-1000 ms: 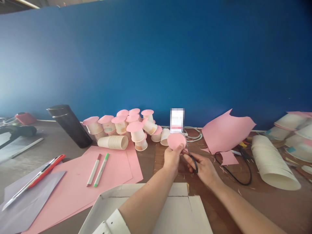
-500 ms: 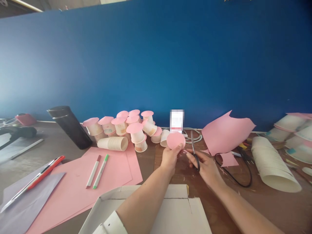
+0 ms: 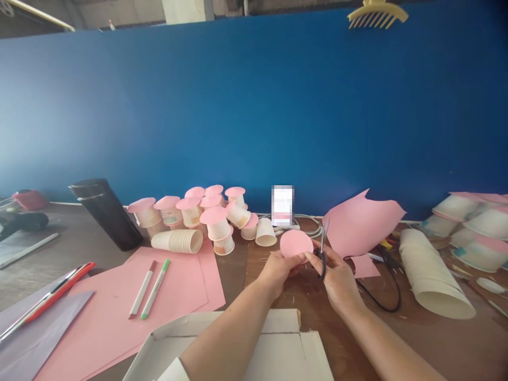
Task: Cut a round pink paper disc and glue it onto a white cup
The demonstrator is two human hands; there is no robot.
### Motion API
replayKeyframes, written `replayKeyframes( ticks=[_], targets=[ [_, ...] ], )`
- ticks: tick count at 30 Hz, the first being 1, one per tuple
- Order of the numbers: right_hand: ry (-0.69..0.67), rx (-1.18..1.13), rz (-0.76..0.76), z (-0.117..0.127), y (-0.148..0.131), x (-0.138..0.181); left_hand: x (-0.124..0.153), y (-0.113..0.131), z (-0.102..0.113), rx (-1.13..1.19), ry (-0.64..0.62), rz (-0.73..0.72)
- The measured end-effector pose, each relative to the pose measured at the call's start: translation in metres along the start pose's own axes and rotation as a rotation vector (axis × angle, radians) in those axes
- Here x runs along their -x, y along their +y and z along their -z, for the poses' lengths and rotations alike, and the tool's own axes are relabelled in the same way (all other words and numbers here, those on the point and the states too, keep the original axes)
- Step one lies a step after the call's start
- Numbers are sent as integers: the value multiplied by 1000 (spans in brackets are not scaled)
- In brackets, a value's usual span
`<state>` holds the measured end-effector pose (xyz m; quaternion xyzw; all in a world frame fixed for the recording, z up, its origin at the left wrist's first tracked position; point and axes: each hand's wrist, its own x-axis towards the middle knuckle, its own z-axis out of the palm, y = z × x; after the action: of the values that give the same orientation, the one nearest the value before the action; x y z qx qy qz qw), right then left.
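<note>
My left hand (image 3: pixel 277 269) pinches a round pink paper disc (image 3: pixel 296 244) by its lower edge, holding it above the brown table. My right hand (image 3: pixel 336 275) grips black-handled scissors (image 3: pixel 323 248) just to the right of the disc, blades pointing up and away. Both hands sit close together, just beyond a white cardboard box (image 3: pixel 278 352) near me.
Behind the hands stand several paper cups topped with pink discs (image 3: pixel 216 217) and a lying cup stack (image 3: pixel 177 240). Pink sheets (image 3: pixel 159 296) with two markers (image 3: pixel 148 288) lie left, a black flask (image 3: pixel 105 213) further left. A cut pink sheet (image 3: pixel 363 222), a black cable (image 3: pixel 383 288) and a long cup stack (image 3: pixel 432 275) lie right.
The scissors swung from pointing down beside the disc to pointing up. Both hands drew slightly closer together and the view tilted upward.
</note>
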<state>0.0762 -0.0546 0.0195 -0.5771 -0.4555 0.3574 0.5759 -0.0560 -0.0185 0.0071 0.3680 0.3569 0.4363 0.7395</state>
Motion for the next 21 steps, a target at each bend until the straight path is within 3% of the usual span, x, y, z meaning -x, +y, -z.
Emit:
replayKeyframes(
  ticks=[5,10,21],
  targets=[
    [-7,8,-12,2,0,-2,2,1,-1,13,-9,53],
    [-37,14,-23,4,4,-4,-2,2,3,194,48,-17],
    [-175,24,-18,2,16,-6,-13,-6,9,380,-1,-57]
  ],
)
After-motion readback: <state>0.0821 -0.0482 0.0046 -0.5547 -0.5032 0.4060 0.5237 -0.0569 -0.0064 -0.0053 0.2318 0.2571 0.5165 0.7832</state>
